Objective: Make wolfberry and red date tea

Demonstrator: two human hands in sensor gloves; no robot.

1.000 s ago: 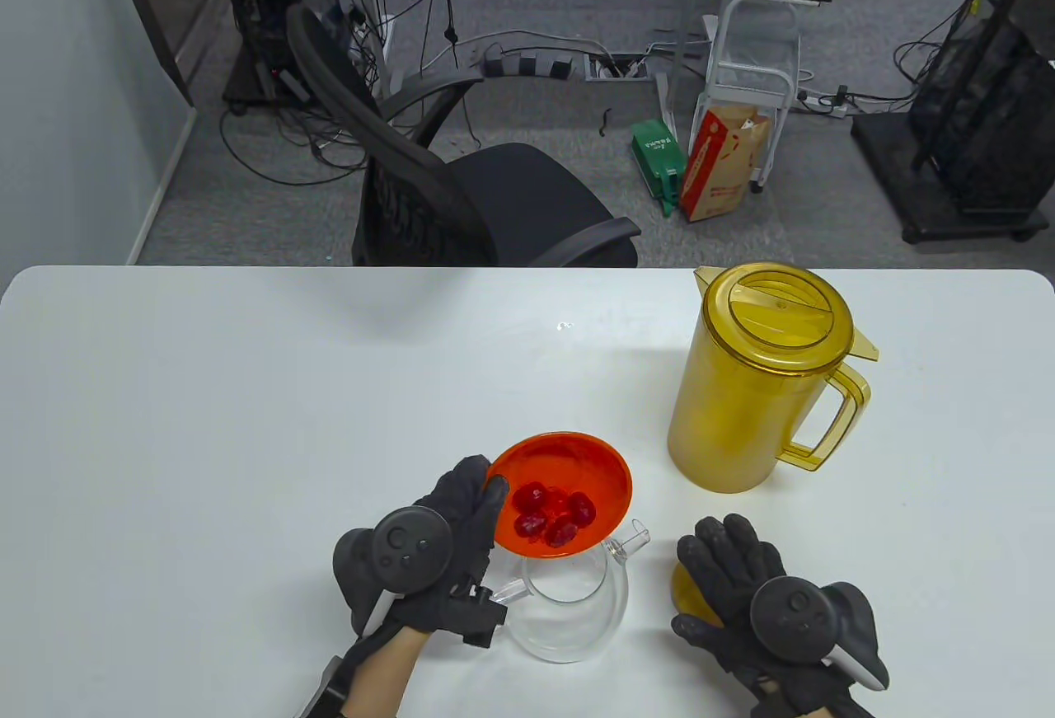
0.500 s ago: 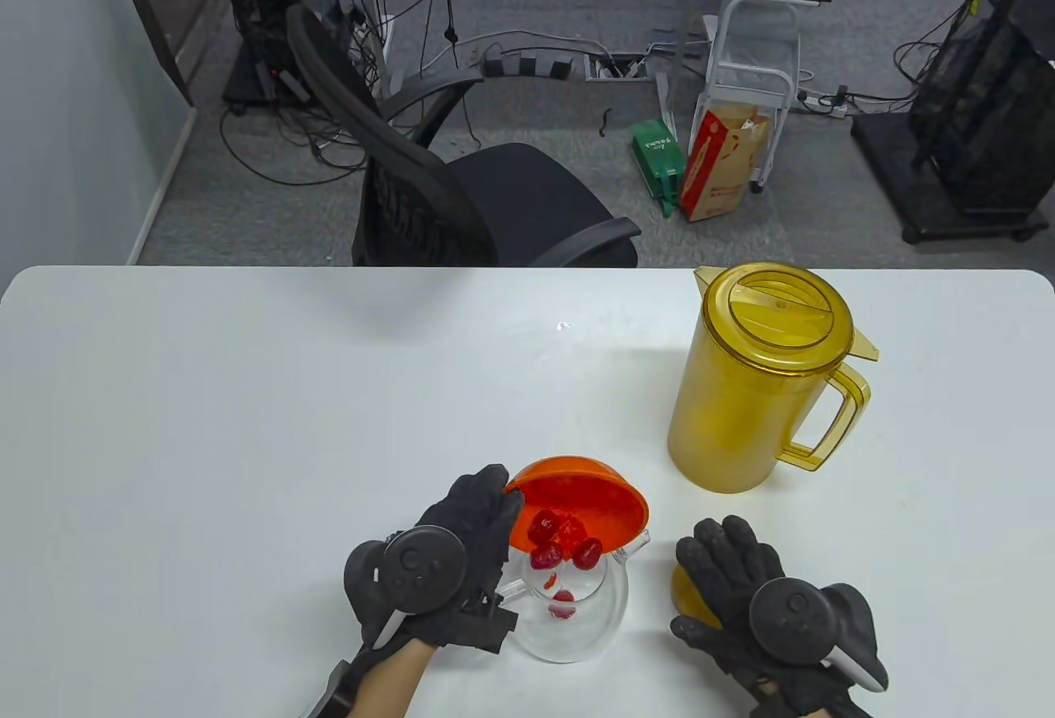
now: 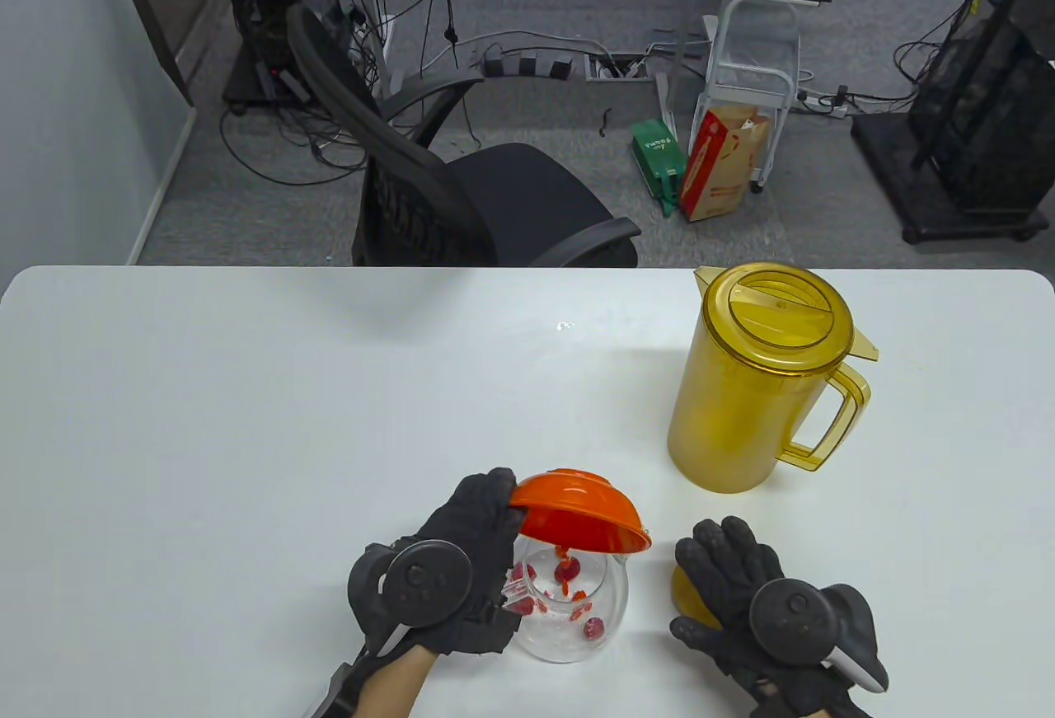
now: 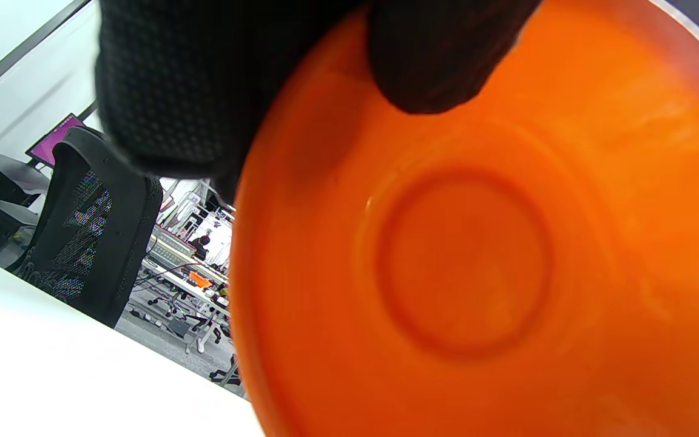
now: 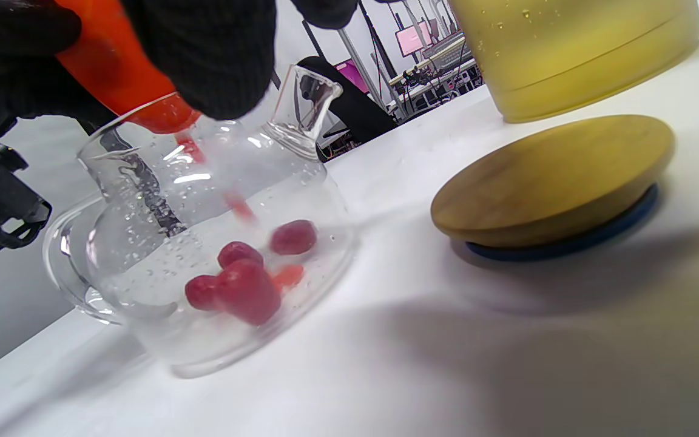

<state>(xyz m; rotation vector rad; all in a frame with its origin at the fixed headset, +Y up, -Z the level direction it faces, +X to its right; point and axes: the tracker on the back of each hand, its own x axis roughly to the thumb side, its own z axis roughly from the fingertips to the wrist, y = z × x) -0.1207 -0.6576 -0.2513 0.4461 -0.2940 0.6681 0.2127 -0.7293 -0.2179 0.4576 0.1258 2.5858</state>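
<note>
table view shows the left hand (image 3: 461, 561) gripping the rim of the orange bowl (image 3: 581, 513), tipped steeply over the mouth of the glass teapot (image 3: 569, 615); red dates (image 5: 246, 285) lie on the pot's floor, with small red bits in mid-fall, so the fruit step looks nearly done; the right hand (image 3: 754, 603) rests with relaxed fingers over the wooden lid (image 5: 553, 179), grasping nothing; the yellow pitcher (image 3: 758, 376) stands apart, closed, so pouring water and lidding the pot seem left.

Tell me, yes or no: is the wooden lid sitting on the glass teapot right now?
No. The wooden lid lies flat on the white table beside the glass teapot, whose mouth is open under the tipped orange bowl.
</note>
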